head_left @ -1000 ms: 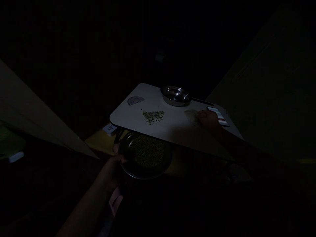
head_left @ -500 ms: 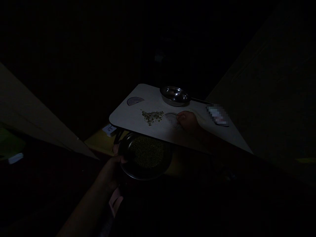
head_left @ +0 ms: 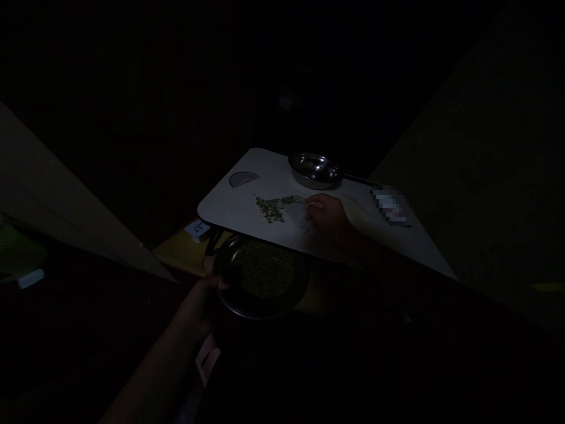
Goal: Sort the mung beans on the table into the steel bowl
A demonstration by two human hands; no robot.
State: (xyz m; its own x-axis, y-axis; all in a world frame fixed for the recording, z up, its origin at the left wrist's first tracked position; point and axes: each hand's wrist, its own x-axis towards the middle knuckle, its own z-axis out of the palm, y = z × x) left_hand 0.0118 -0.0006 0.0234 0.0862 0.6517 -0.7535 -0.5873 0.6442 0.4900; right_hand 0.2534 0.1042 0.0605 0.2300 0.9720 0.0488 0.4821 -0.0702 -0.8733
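The room is very dark. My left hand (head_left: pixel 208 294) grips the near left rim of a round metal bowl (head_left: pixel 247 317), thumb over the edge. Many small green beans (head_left: pixel 265 271), looking like mung beans, lie in it, just below the table's front edge. My right hand (head_left: pixel 325 213) is closed over the white table (head_left: pixel 229 212), pinching a thin, see-through half-round piece (head_left: pixel 295 213) with fine lines. The piece's left edge meets a scattered patch of green beans (head_left: pixel 270 209) on the tabletop. Its exact kind is hard to make out.
A shiny steel bowl (head_left: pixel 314 171) stands at the table's back edge. A protractor shape (head_left: pixel 244 179) shows at the left, and a blurred-out flat item (head_left: pixel 392 206) lies at the right. A small white box (head_left: pixel 197 229) sits below the left corner.
My right hand has moved left with the see-through piece, which now reaches the bean patch. The patch looks narrower. My left hand still holds the bowl in about the same place.
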